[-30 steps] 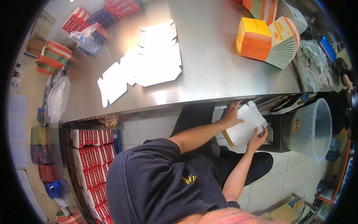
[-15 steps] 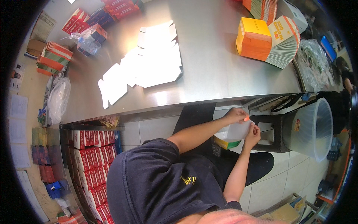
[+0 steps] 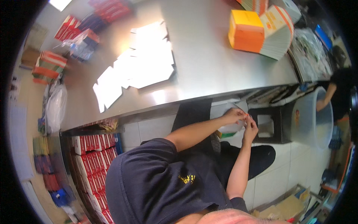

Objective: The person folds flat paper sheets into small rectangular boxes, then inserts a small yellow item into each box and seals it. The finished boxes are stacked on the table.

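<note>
Below the table's front edge, my left hand (image 3: 234,116) and my right hand (image 3: 251,128) are close together, fingertips pinched and nearly touching. Between them is a thin pale sheet (image 3: 240,124), mostly hidden by the fingers and blurred; whether it is paper or plastic I cannot tell. A small orange spot shows at the fingertips. Under the hands, low down, is a green and white piece of packaging (image 3: 228,134), partly covered. Unfolded white carton blanks (image 3: 143,63) lie on the steel table (image 3: 203,63), in front of me.
An orange-yellow box (image 3: 246,31) stands beside fanned cartons (image 3: 278,33) at the table's far right. A dark stool (image 3: 274,136) and a clear tub (image 3: 307,123) are at right; another person's arm (image 3: 328,98) reaches into the tub. Red-and-white boxes (image 3: 95,160) fill a shelf at left.
My hands have come closer together, and less of the pale sheet shows between them. Another person's arm has appeared at the clear tub. The whole view has shifted slightly.
</note>
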